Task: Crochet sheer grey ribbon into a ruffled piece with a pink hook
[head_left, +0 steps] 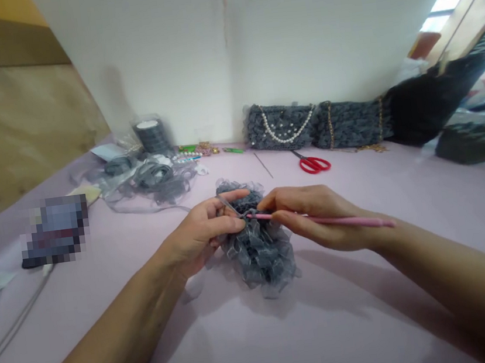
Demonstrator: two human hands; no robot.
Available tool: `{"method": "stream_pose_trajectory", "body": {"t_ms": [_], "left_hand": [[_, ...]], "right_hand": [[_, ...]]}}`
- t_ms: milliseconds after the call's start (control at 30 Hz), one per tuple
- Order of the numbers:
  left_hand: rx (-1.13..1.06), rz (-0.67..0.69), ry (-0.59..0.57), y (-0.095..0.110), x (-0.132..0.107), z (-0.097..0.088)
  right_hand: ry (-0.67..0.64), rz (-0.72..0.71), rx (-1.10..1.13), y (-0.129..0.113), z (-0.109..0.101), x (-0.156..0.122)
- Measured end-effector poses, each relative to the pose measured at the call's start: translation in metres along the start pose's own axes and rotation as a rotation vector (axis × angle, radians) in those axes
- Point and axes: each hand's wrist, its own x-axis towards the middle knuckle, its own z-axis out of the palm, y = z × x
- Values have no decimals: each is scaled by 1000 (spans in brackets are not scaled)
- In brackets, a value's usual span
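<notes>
A ruffled grey crochet piece [263, 255] made of sheer ribbon hangs between my two hands in the middle of the view. My left hand [206, 227] pinches its edge between thumb and fingers, with a strand of grey ribbon [226, 204] running over the index finger. My right hand [321, 213] grips a pink crochet hook [353, 221] like a pen; its tip is at the upper edge of the piece, near my left thumb. My right fingertips also touch the piece. Loose grey ribbon [153, 177] lies in coils behind my left hand.
Red-handled scissors [314, 164] and a thin needle-like rod [263, 165] lie behind my hands. Two grey ruffled bags, one with a pearl strap [284, 138], one with a gold chain [330, 126], lean at the wall. A ribbon spool [152, 138] stands back left; a phone [56, 231] lies left.
</notes>
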Motion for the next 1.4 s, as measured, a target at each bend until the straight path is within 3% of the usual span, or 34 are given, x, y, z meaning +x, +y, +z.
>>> {"method": "stream_pose_trajectory", "body": {"t_ms": [133, 267, 467, 633, 700, 867, 933, 1067, 1400], "left_hand": [[31, -1, -37, 1, -1, -4], [47, 14, -67, -3, -1, -1], [61, 88, -87, -12, -1, 12], [313, 141, 28, -4, -3, 5], [233, 132, 10, -3, -4, 7], [-71, 262, 72, -15, -6, 32], [-177, 257, 88, -19, -6, 38], [-281, 154, 34, -17, -4, 35], [-83, 47, -42, -6, -3, 8]], "right_hand": [[-61, 154, 78, -3, -8, -1], [-58, 214, 208, -2, -7, -2], [231, 263, 217, 0, 17, 2], [236, 259, 157, 1, 22, 2], [246, 190, 25, 0, 25, 1], [361, -61, -639, 1, 38, -1], [400, -131, -730, 6, 42, -1], [408, -210, -609, 14, 41, -2], [243, -255, -245, 10, 21, -3]]}}
